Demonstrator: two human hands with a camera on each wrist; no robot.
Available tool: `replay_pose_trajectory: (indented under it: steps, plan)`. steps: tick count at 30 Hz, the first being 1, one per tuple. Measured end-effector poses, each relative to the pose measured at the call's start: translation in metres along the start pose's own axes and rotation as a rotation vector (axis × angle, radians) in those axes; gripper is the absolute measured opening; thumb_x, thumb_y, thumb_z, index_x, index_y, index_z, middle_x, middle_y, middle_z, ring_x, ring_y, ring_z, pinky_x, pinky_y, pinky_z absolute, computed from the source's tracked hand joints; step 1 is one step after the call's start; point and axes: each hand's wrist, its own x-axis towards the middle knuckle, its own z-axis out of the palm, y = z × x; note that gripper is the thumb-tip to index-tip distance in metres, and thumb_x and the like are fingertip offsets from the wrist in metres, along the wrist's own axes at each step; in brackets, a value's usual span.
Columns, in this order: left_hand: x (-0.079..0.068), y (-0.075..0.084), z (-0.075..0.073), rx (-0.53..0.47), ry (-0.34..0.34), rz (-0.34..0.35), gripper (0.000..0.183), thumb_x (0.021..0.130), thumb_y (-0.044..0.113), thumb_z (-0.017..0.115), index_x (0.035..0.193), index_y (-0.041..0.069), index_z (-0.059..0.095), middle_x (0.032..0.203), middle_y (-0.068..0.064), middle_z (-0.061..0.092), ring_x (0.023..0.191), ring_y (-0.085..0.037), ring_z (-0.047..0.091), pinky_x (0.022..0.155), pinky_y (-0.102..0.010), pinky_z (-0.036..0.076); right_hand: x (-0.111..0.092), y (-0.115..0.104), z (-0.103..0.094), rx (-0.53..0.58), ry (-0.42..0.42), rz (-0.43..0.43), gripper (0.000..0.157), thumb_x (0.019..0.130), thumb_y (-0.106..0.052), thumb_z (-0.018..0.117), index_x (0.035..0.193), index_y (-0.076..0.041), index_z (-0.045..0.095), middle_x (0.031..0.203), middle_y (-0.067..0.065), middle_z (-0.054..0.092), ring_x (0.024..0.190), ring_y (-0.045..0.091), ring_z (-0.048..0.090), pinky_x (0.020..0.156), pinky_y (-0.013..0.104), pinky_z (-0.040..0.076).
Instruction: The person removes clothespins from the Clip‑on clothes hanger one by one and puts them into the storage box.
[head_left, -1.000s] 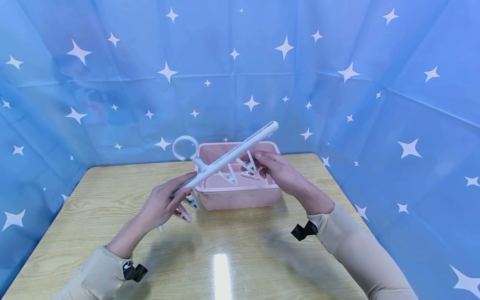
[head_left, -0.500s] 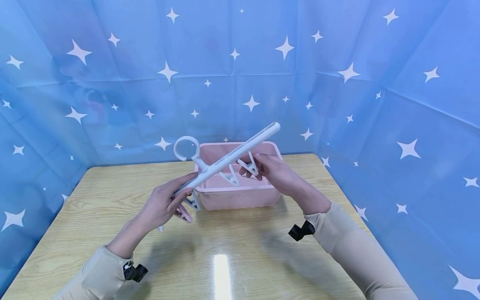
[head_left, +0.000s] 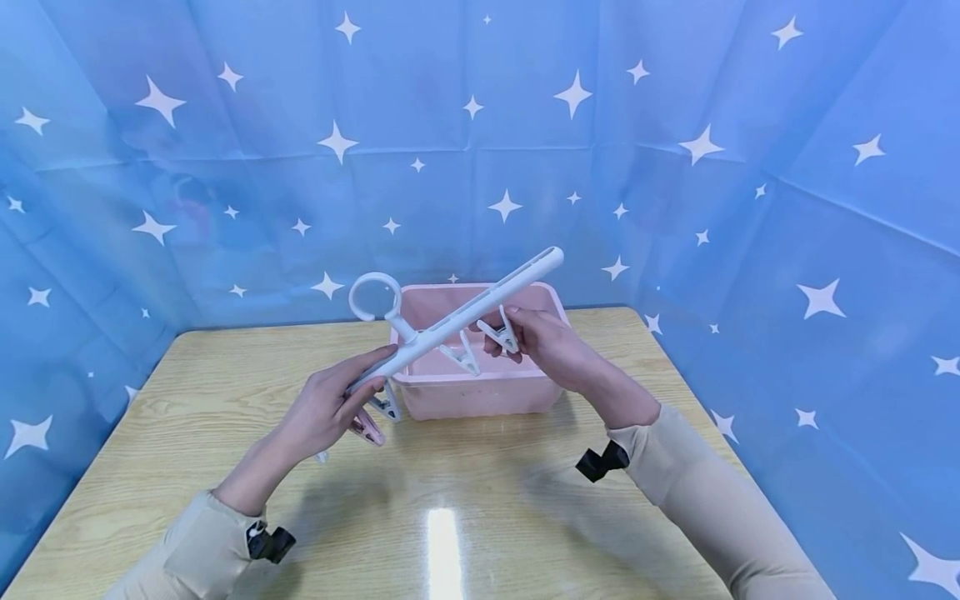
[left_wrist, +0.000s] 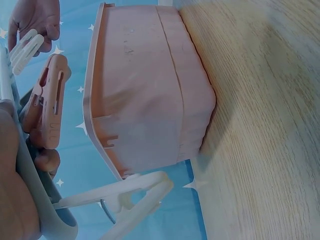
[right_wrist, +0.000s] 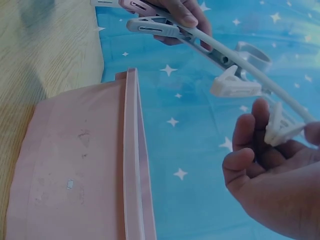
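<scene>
My left hand (head_left: pixel 326 408) grips the lower-left part of a pale clip hanger (head_left: pixel 450 325), tilted up to the right with its round hook (head_left: pixel 375 296) on top. Several clips hang along its bar. A white clip (head_left: pixel 386 406) and a pink clip (head_left: pixel 367 427) hang close to the left hand. My right hand (head_left: pixel 551 346) holds the white clip (head_left: pixel 501 333) nearest the bar's upper end, its fingers curled behind it. Left of that, another white clip (head_left: pixel 461 357) hangs free. The right wrist view shows the right hand (right_wrist: pixel 280 185) with bent fingers round the clip (right_wrist: pixel 281 127).
Behind and below the hanger, a pink plastic basin (head_left: pixel 480 396) stands on the wooden table (head_left: pixel 510 517). Blue star-patterned cloth (head_left: pixel 420 108) surrounds the table at the back and sides. Black wrist devices (head_left: pixel 603 461) sit at both sleeves.
My right hand has shifted slightly left, its fingers coming further behind the end clip. The hanger has moved very slightly right. The left hand keeps its hold.
</scene>
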Motion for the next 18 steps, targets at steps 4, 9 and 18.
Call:
replay_pose_trajectory:
  steps: [4,9,18]
  plan:
    - [-0.0002,-0.0004,-0.0001,0.000,-0.001,0.002,0.049,0.106,0.019,0.049,0.151,0.036,0.041,0.103,-0.013,0.061,0.057,-0.002,0.070,0.054,-0.026,0.059,0.0003,-0.0005,0.0010,0.006,0.004,0.012,0.053,0.110,-0.028,0.026,0.134,0.013,0.051,0.089,0.003,0.064,0.083,0.016,0.059,0.069,0.024,0.040]
    - [-0.0006,-0.0003,-0.0001,0.004,-0.002,0.013,0.049,0.106,0.020,0.049,0.152,0.035,0.040,0.102,-0.017,0.061,0.057,-0.001,0.070,0.053,-0.026,0.059,-0.0009,-0.0024,0.0021,0.018,-0.001,0.029,0.052,0.110,-0.024,0.023,0.135,0.013,0.049,0.087,0.000,0.067,0.080,0.013,0.057,0.068,0.024,0.039]
    - [-0.0011,0.0000,-0.0008,0.049,0.011,0.024,0.048,0.106,0.021,0.049,0.151,0.036,0.041,0.100,-0.008,0.060,0.056,0.002,0.068,0.054,-0.023,0.058,-0.0017,0.0007,-0.0003,0.117,-0.039,-0.009,0.039,0.110,-0.026,0.028,0.119,-0.007,0.060,0.085,0.003,0.064,0.079,0.017,0.054,0.068,0.027,0.037]
